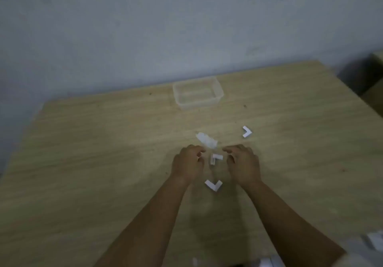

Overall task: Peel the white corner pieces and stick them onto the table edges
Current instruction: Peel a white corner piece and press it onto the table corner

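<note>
Both hands, left hand (187, 164) and right hand (242, 163), look loosely curled, each grip holding nothing; the corner piece (215, 158) between them could slide away

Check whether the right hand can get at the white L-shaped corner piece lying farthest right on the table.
Probably yes: the white L-shaped corner piece lies on bare wooden table just beyond the right hand, with nothing between them.
</note>
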